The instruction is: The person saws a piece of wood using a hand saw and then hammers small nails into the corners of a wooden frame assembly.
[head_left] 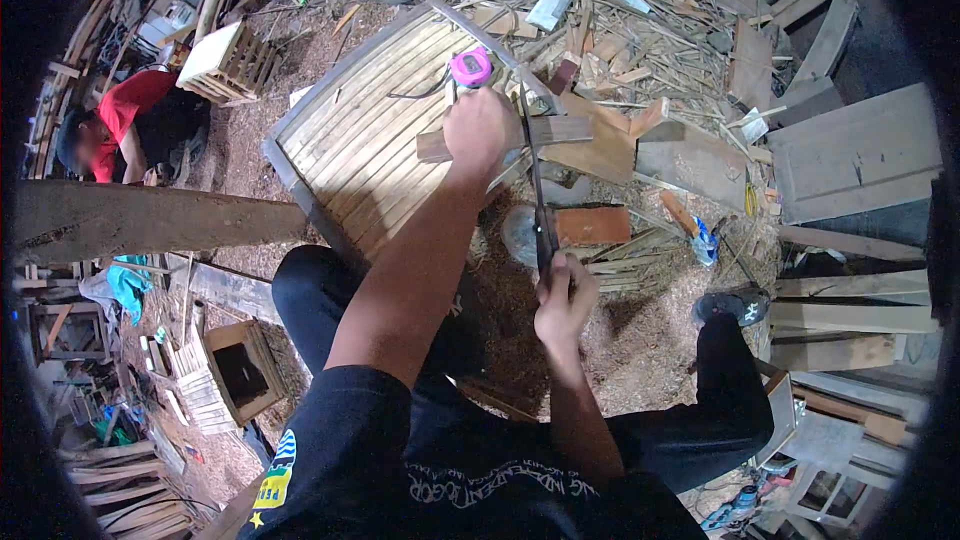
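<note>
1. My left fingers (480, 108) bear down on a wooden strip (434, 147) near the tabletop's (345, 135) right corner, its end jutting past the edge.
2. My right fingers (563, 278) are wrapped round the handle of a saw (538, 187), whose blade crosses the strip.
3. A pink tape measure (470, 67) sits just beyond my left fingers, near the tabletop's far-right edge.
</note>
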A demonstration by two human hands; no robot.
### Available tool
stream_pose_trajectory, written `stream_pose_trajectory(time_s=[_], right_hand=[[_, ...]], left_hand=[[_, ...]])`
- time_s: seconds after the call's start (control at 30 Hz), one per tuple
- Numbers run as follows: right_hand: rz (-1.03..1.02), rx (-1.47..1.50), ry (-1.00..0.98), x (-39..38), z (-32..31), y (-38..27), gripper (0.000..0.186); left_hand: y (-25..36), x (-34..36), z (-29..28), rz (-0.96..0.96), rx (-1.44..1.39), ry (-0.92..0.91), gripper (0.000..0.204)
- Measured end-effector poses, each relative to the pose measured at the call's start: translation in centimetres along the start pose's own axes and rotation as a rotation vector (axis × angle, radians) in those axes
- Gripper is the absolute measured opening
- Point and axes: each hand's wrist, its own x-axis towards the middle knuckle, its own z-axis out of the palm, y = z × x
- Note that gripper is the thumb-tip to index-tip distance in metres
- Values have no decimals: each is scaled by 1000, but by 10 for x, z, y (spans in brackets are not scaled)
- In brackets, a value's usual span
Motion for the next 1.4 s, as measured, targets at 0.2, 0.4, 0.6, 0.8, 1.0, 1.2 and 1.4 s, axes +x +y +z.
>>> stream_pose_trajectory(time_s=[0.2,0.4,0.6,0.8,1.0,1.2,1.4], right_hand=[[-244,-108,142,35,17,-2,36],[111,96,32,-20,0,-25,35],[-417,-307,273,26,8,16,37],[98,77,15,-26,-1,-25,30],[66,-48,136,29,22,-15,32],[81,113,64,-31,3,-25,38],[-39,-132,91,29,16,-13,40]], left_hand=[[-1,4,9,66,-34,30,37],[-7,8,7,99,10,0,37],[2,7,9,69,-35,-37,38],[-7,8,10,62,-29,46,40],[-2,7,5,90,-34,-44,41],[-2,4,3,46,-51,13,40],[4,4,3,75,-24,-28,40]])
